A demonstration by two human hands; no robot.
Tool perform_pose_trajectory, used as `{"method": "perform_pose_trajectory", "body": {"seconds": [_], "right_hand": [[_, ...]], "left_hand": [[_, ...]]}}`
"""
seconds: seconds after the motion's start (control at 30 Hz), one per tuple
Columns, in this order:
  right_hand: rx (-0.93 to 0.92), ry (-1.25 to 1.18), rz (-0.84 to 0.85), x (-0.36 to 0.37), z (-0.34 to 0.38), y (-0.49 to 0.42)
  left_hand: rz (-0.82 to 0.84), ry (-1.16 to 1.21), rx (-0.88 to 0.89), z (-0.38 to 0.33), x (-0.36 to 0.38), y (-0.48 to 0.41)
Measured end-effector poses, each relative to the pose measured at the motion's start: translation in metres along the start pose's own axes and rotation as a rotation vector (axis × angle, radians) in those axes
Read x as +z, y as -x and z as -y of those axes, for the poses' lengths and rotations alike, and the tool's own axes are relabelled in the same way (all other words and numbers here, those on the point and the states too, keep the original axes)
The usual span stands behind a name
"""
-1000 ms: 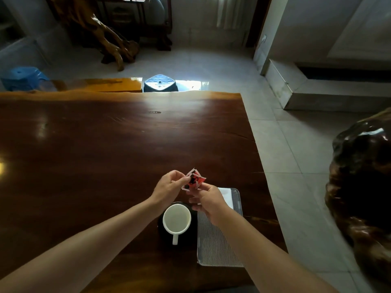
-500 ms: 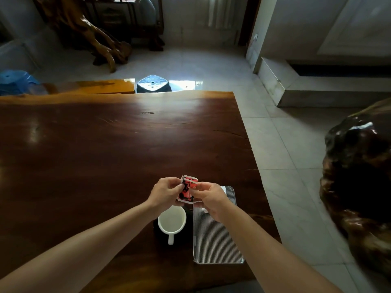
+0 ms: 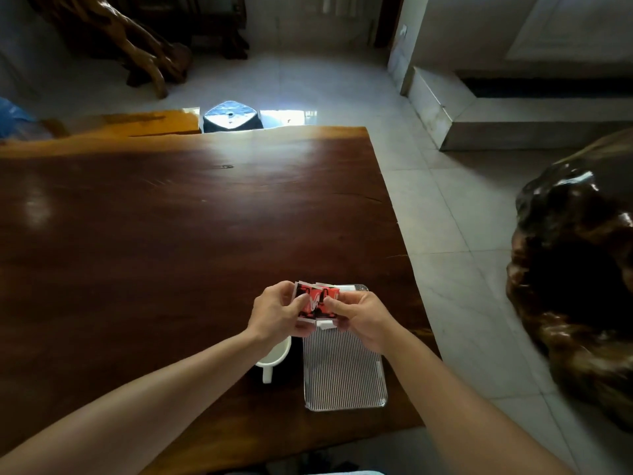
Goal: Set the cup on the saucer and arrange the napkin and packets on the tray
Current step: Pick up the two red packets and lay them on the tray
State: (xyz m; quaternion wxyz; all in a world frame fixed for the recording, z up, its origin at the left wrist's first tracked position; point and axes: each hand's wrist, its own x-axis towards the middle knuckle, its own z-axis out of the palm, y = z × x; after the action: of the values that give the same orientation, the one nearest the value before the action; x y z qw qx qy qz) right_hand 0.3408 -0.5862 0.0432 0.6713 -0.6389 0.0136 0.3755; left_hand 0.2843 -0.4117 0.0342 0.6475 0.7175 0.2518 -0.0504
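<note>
Both hands hold a small stack of red, black and white packets [image 3: 317, 301] above the table. My left hand [image 3: 275, 311] pinches the stack's left side and my right hand [image 3: 363, 317] grips its right side. Below my left hand, a white cup [image 3: 272, 359] stands on a dark saucer [image 3: 291, 368], handle pointing toward me, partly hidden by my wrist. To its right lies a ribbed silver tray [image 3: 344, 375]. A white napkin [image 3: 349, 288] shows at the tray's far end, mostly hidden behind the packets.
The tray and cup sit near the front right corner of a long dark wooden table [image 3: 171, 234]. A large dark carved wood piece [image 3: 575, 275] stands on the tiled floor to the right. A stool [image 3: 231, 116] stands beyond the table's far edge.
The packets have gone from a tilted bunch between my fingertips to a squared flat stack held from both sides. Both hands sit slightly lower, covering more of the cup.
</note>
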Motion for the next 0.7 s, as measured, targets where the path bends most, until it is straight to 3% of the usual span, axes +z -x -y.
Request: {"method": "perform_pose_trajectory", "body": {"seconds": [0.13,0.3,0.7], "right_hand": [[0.07,-0.116,-0.033,-0.027,-0.012,0.002],[0.156,-0.07,-0.079,-0.058,-0.033,0.0],[0.364,0.357,-0.229,-0.089,-0.122,-0.003]], "left_hand": [[-0.025,0.076,-0.068,0.022,0.014,-0.008],[0.055,0.205,-0.251,0.056,0.034,-0.01],[0.06,0.122,-0.484,0.127,0.08,0.002]]}}
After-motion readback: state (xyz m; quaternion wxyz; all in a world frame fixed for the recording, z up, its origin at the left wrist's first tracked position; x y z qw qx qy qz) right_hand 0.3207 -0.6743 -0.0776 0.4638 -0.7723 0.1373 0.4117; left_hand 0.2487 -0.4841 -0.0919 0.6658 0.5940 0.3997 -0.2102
